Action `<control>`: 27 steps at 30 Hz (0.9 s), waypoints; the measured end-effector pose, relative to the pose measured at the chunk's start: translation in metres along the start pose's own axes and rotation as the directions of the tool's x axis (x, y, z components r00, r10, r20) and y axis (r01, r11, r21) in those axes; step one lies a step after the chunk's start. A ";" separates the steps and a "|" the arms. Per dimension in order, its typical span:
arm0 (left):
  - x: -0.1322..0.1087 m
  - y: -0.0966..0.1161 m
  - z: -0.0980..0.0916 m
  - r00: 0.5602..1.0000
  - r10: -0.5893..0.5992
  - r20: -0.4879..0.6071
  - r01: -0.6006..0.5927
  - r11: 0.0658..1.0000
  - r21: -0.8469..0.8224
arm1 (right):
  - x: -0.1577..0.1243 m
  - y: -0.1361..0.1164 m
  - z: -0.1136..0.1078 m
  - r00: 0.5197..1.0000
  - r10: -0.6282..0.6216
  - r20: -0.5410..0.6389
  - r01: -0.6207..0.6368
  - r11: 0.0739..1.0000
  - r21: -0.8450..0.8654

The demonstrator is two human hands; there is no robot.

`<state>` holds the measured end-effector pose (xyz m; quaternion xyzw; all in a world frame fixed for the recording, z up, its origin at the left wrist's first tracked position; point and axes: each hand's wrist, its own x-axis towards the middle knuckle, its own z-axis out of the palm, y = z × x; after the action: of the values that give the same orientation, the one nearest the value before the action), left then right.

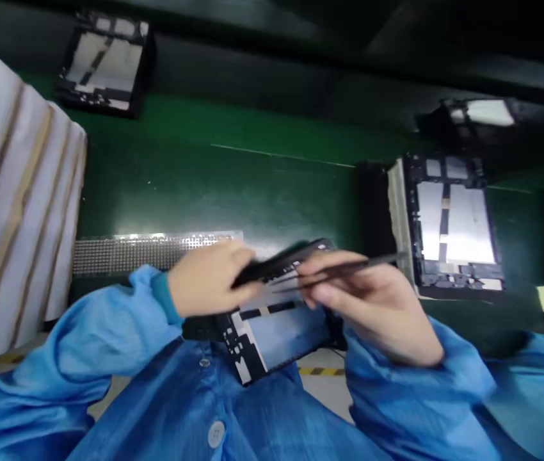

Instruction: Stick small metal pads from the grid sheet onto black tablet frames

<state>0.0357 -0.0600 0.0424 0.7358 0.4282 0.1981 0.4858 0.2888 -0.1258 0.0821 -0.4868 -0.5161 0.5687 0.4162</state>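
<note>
Clasped in left hand (pixel 209 276) at 10 o'clock edge: black-framed silvery tablet panel (pixel 281 336); pinched in right hand (pixel 372 310), 2 o'clock: dark metal tweezers (pixel 349 266).

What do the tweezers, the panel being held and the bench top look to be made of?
The tweezers in the right hand: probably dark-coated metal, thin, tapering, matt. The panel in the left hand: seemingly a black plastic frame around a pale, reflective sheet, likely metal or foil. The bench top: green mat, slightly glossy, perhaps rubber or vinyl; blur leaves it open.
</note>
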 end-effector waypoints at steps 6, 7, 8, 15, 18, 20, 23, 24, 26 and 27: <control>0.028 -0.046 -0.039 0.991 0.047 0.124 -0.084 0.944 0.319 | 0.098 0.043 0.011 0.982 -0.114 0.152 0.155 0.942 -0.297; 0.030 -0.053 -0.038 0.989 0.048 0.138 -0.092 0.939 0.332 | 0.105 0.051 0.011 0.976 -0.105 0.191 0.163 0.932 -0.324; 0.030 -0.058 -0.036 0.988 0.049 0.146 -0.096 0.936 0.339 | 0.109 0.057 0.010 0.970 -0.095 0.222 0.168 0.926 -0.338; 0.029 -0.059 -0.033 0.975 0.110 0.191 -0.193 0.847 0.496 | 0.107 0.067 0.008 0.954 -0.128 0.270 0.215 0.923 -0.320; 0.030 -0.053 -0.036 0.970 0.107 0.219 -0.209 0.827 0.521 | 0.108 0.069 0.007 0.946 -0.170 0.277 0.259 0.909 -0.327; 0.030 -0.049 -0.037 0.969 0.077 0.233 -0.195 0.818 0.541 | 0.107 0.070 0.007 0.943 -0.179 0.281 0.273 0.899 -0.341; 0.030 -0.045 -0.036 0.971 0.035 0.238 -0.168 0.807 0.566 | 0.107 0.069 0.008 0.940 -0.192 0.283 0.293 0.879 -0.376; 0.030 -0.044 -0.035 0.972 0.031 0.235 -0.163 0.805 0.571 | 0.108 0.069 0.007 0.937 -0.197 0.288 0.303 0.870 -0.389; 0.030 -0.045 -0.034 0.975 0.044 0.219 -0.165 0.800 0.577 | 0.113 0.068 0.006 0.930 -0.203 0.305 0.322 0.851 -0.414; 0.030 -0.045 -0.034 0.976 0.053 0.213 -0.170 0.798 0.578 | 0.116 0.067 0.005 0.929 -0.195 0.313 0.321 0.846 -0.426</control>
<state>0.0084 -0.0098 0.0137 0.8898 0.3769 0.0131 0.2568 0.2654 -0.0217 0.0016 -0.4204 -0.7492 0.4231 0.2882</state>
